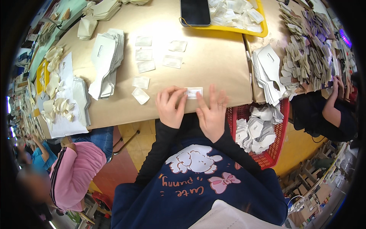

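A small white rectangular piece [194, 92] with a printed patch lies at the table's near edge, between my hands. My left hand [170, 107] is curled, its thumb and fingertips together at the piece's left edge. Spread and slightly smeared by motion, the fingers of my right hand [212, 116] reach over the table, with the thumb side touching the piece's right part. Similar flat white pieces lie beyond in two loose columns, one including a tilted piece [140, 95], the other a piece [172, 61] farther right.
Stacked white cut-outs [103, 57] stand left, more [267, 68] right. A yellow tray [263, 30] of small white packets and a dark phone [195, 12] sit at the back. A red crate [280, 137] of white pieces is by my right arm. People sit on both sides.
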`<act>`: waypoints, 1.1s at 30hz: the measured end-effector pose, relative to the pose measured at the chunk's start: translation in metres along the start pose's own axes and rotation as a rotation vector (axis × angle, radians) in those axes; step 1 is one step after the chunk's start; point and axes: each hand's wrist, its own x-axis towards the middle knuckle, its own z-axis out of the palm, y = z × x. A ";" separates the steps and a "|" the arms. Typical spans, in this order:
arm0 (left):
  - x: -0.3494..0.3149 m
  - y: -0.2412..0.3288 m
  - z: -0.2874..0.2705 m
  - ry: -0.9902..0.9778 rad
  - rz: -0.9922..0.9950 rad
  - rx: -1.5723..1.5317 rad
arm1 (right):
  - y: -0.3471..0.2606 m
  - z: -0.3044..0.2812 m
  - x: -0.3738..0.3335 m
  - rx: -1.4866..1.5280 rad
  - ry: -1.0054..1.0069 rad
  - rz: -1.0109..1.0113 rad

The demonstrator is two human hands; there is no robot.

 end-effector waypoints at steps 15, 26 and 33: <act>-0.048 0.002 0.004 -0.420 0.079 0.537 | 0.057 -0.054 0.034 -0.066 0.342 0.042; -0.047 0.003 -0.004 -0.405 0.080 0.337 | 0.189 -0.114 0.081 -0.396 0.497 0.324; -0.030 -0.015 -0.035 -0.070 0.153 -0.072 | 0.132 -0.129 0.072 0.094 0.789 0.260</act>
